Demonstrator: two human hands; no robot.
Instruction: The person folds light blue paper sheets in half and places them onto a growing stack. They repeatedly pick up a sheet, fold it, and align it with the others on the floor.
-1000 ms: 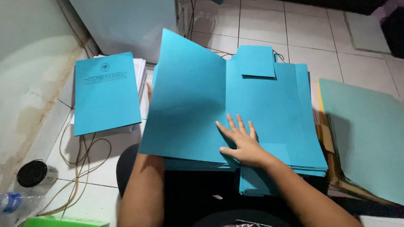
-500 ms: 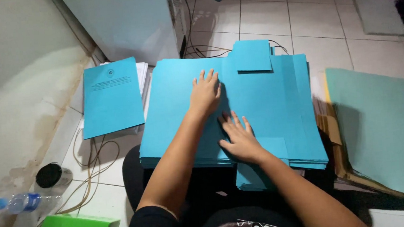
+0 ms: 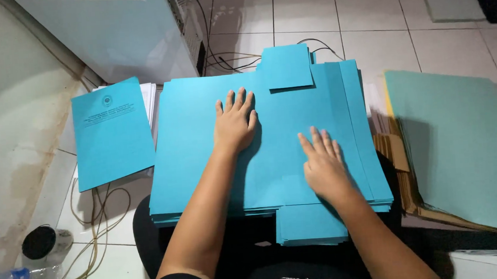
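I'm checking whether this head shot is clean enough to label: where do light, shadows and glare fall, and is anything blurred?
Head view: sharp overall; light from above left, so the left hand and right hand cast soft shadows rightward on the stack of blue paper sheets; mild glare on the white floor tiles; the grey-green card sheet is dimmer; edges bend slightly.

Big stack of blue paper sheets [image 3: 196, 143] is lying flat across the lap, edges roughly squared, top sheet w/o print. Small blue sheet [image 3: 285, 66] is sitting on the far edge; a few sheets are sticking out at near edge.
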